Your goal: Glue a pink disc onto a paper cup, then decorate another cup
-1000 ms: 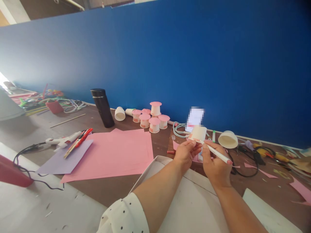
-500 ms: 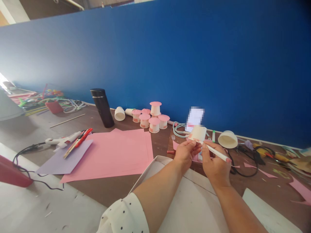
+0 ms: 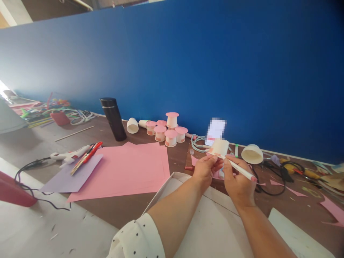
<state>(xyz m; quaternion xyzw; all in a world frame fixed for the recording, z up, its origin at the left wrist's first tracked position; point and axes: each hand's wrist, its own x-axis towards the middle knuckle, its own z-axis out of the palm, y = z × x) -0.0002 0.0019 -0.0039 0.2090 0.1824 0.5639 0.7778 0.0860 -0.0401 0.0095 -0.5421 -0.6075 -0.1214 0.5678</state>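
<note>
Between my fingers is a small white paper cup [image 3: 219, 147] with pinkish marks near its rim, gripped by my left hand [image 3: 205, 171]. My right hand [image 3: 239, 182] is closed around a white marker pen [image 3: 240, 169] with a pink end, its tip against the cup's lower edge. Beyond them, several paper cups [image 3: 170, 139] stand upside down with pink paper discs on top, one raised on the others. A bare paper cup [image 3: 252, 154] lies tipped to the right, and another bare cup [image 3: 132, 126] stands farther left.
Pink paper sheets [image 3: 129, 172] lie at left, with a purple sheet [image 3: 72, 179], a red utility knife [image 3: 90, 152] and a glue gun [image 3: 68, 156] over them. A black flask [image 3: 113, 120] stands behind. A white box lid [image 3: 212, 222] sits under my forearms. Cables [image 3: 279, 175] and paper scraps are at right.
Almost nothing differs. The pink end of the marker has dipped very slightly; both hands stay on the cup and marker.
</note>
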